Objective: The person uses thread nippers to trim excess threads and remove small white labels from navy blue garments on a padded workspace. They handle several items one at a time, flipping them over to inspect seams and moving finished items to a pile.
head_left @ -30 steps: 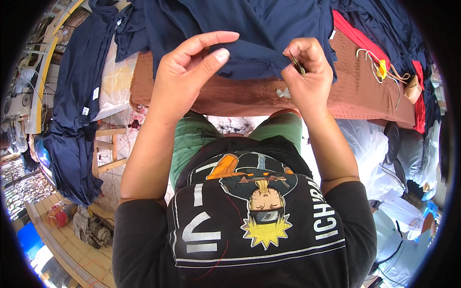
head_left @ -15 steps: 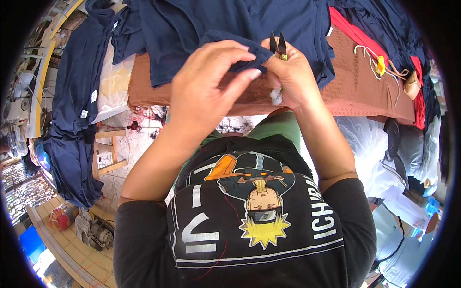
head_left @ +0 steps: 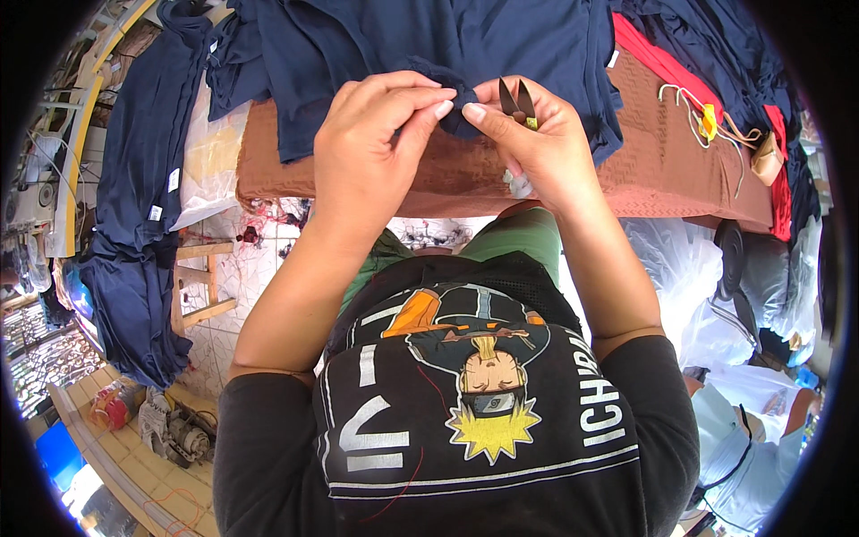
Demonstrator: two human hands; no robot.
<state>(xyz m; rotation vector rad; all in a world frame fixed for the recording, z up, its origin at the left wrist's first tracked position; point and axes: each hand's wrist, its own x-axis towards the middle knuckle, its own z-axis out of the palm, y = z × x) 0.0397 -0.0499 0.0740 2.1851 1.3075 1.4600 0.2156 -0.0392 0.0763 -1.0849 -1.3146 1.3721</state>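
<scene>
A navy blue garment (head_left: 376, 45) lies over the far side of the table, and a bunched edge of it rises between my hands. My left hand (head_left: 376, 125) is closed in a pinch on that edge, thumb against fingertips. From the other side, my right hand (head_left: 541, 125) pinches the same edge between thumb and forefinger. Small thread snips (head_left: 516, 103) are also tucked in my right hand, their two dark blades pointing away from me and apart. Below my right palm shows a whitish, translucent bit (head_left: 517, 184); its kind is unclear.
A brown cloth (head_left: 662, 152) covers the table. Red fabric (head_left: 658, 58) with loose cords and a yellow piece (head_left: 710, 121) lies at right. More navy garments (head_left: 134, 170) hang at left by a wooden stool (head_left: 208, 282). Clear plastic bags (head_left: 676, 277) stand at lower right.
My left fingers, apart before, have come together on the garment's edge. That edge is now bunched up rather than spread flat. My right hand has turned slightly, still with the snips.
</scene>
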